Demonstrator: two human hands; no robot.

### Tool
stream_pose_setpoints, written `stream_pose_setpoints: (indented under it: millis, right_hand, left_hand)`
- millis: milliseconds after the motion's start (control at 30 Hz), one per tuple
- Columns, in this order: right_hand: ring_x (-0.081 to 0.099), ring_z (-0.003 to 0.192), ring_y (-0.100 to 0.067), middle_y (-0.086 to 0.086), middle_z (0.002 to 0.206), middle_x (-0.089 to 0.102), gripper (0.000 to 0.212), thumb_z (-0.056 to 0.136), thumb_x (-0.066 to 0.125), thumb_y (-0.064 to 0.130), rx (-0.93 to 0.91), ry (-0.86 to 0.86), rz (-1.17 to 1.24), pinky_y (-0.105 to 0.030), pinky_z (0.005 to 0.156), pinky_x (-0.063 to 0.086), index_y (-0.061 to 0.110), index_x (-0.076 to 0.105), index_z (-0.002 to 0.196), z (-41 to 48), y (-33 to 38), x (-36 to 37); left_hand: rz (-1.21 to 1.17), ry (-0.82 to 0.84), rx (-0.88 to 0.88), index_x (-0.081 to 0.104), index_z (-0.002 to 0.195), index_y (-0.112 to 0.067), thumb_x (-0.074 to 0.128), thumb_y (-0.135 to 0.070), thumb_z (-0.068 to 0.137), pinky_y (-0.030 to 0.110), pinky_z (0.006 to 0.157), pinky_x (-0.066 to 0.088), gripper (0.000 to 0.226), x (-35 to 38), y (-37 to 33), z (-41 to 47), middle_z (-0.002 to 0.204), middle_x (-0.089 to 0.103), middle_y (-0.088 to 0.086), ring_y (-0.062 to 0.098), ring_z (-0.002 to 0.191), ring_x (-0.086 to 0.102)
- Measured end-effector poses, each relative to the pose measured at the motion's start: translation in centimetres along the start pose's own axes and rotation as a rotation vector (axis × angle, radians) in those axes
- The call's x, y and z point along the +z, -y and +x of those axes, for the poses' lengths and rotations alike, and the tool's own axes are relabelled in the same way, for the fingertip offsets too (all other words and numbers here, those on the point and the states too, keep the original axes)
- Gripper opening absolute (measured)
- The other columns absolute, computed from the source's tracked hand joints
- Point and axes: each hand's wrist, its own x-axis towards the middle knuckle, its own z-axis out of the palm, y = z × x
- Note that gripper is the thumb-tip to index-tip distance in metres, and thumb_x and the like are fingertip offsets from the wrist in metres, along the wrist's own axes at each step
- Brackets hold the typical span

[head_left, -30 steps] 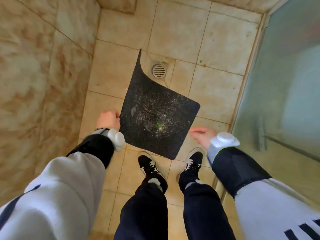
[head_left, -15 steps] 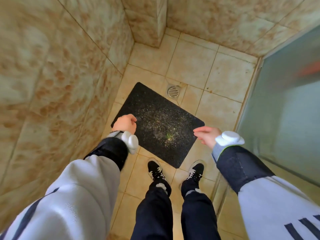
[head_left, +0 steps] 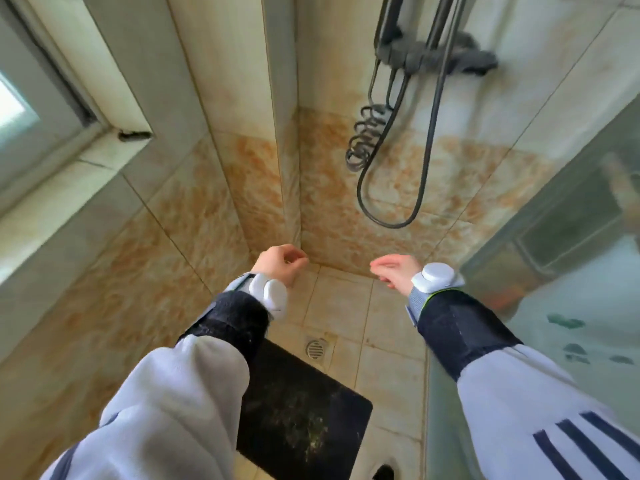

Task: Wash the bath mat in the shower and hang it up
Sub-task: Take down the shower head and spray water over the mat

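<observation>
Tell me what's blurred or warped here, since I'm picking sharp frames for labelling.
Head view: wide-angle lens bows the wall tiles and window frame; motion blur smears the shower fittings and both hands; the bath mat is fairly sharp; daylight blows out the window.

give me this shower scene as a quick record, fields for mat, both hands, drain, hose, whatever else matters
mat: black bath mat lying flat on the tiled floor, speckled with debris, held by neither hand
left hand: raised, fingers loosely curled, empty
right hand: raised, open, empty
drain: round floor drain just beyond the mat's far corner, uncovered
shower hose: dark, looping down the far wall below the fitting
glass panel: on the right
task state: mat not yet washed or hung
</observation>
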Motion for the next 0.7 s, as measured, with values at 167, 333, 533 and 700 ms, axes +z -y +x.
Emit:
stream_pose_setpoints:
  millis: [167, 333, 533, 700]
  right_hand:
    - [0.052, 0.061, -0.005, 0.0, 0.075, 0.059, 0.026, 0.088, 0.064, 0.008, -0.127, -0.127, 0.049, -0.003, 0.041, 0.038, -0.002, 0.066, 0.112, 2.5, 7.3, -11.8]
    - [0.051, 0.058, -0.007, 0.0, 0.067, 0.056, 0.023, 0.087, 0.064, 0.008, -0.24, -0.194, 0.053, -0.009, 0.046, 0.039, 0.002, 0.068, 0.109, 4.0, 12.6, -21.0]
    - [0.048, 0.072, -0.023, -0.013, 0.076, 0.057, 0.022, 0.088, 0.062, 0.009, -0.41, -0.271, 0.099, -0.02, 0.055, 0.039, -0.001, 0.068, 0.107, 4.7, 19.7, -29.9]
    - [0.051, 0.067, -0.014, -0.007, 0.089, 0.06, 0.028, 0.093, 0.058, 0.016, -0.557, -0.304, 0.188, -0.016, 0.057, 0.042, 0.0, 0.064, 0.115, 5.3, 26.8, -35.2]
  left_hand:
    - [-0.036, -0.076, 0.23, 0.067, 0.106, -0.014, 0.057, -0.03, 0.09, 0.025, 0.078, 0.051, 0.024, -3.6, -14.5, 3.2, 0.092, 0.072, 0.003, 0.016, 0.084, 0.068]
    - [-0.075, -0.125, 0.345, 0.067, 0.106, -0.013, 0.058, -0.027, 0.091, 0.026, 0.076, 0.054, 0.022, -4.3, -24.6, 5.5, 0.093, 0.071, 0.003, 0.017, 0.083, 0.069]
    - [-0.059, -0.23, 0.459, 0.065, 0.107, -0.015, 0.055, -0.028, 0.091, 0.032, 0.081, 0.056, 0.022, -6.0, -34.1, 6.8, 0.095, 0.071, 0.002, 0.016, 0.085, 0.069]
    - [-0.073, -0.345, 0.573, 0.064, 0.11, -0.014, 0.055, -0.025, 0.092, 0.019, 0.067, 0.054, 0.023, -9.0, -41.5, 8.7, 0.096, 0.068, -0.001, 0.008, 0.076, 0.065]
